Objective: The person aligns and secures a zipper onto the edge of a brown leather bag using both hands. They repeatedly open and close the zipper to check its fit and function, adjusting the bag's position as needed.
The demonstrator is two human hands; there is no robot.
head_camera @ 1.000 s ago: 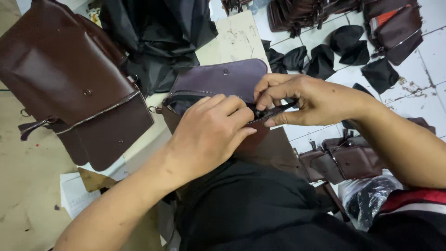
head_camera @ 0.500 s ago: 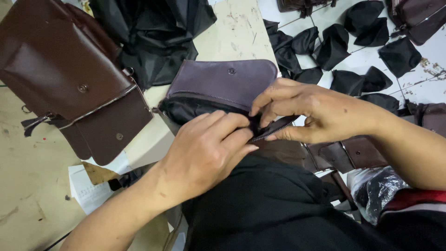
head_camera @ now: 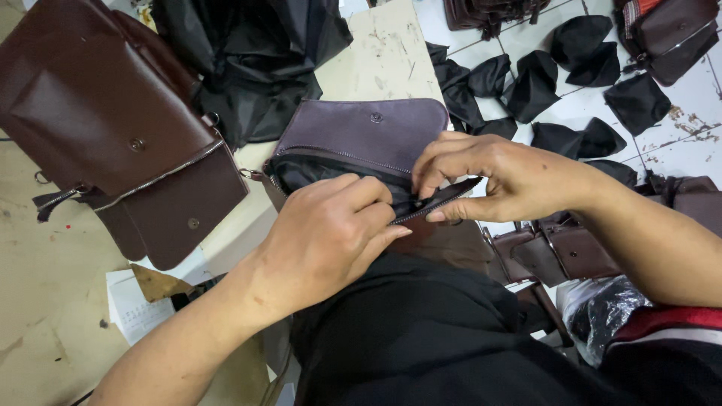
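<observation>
Hands (head_camera: 331, 233) grip pouch (head_camera: 361, 139) over worktable (head_camera: 383, 53) (tiled floor (head_camera: 677, 143) beyond).

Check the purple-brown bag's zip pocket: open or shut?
Open. The zip gapes, black lining shows, and both hands' fingers pinch its end.

Bright, even light from above; soft shadows, no strong glare, sharp focus, slight wide-angle stretch at edges.

A bag-making workshop. Brown leather bags (head_camera: 113, 128) lie on a scuffed worktable (head_camera: 383, 53), with black lining fabric (head_camera: 256, 60) heaped beside them. Many cut black cloth pieces (head_camera: 579, 45) are scattered over the tiled floor (head_camera: 677, 150).
</observation>
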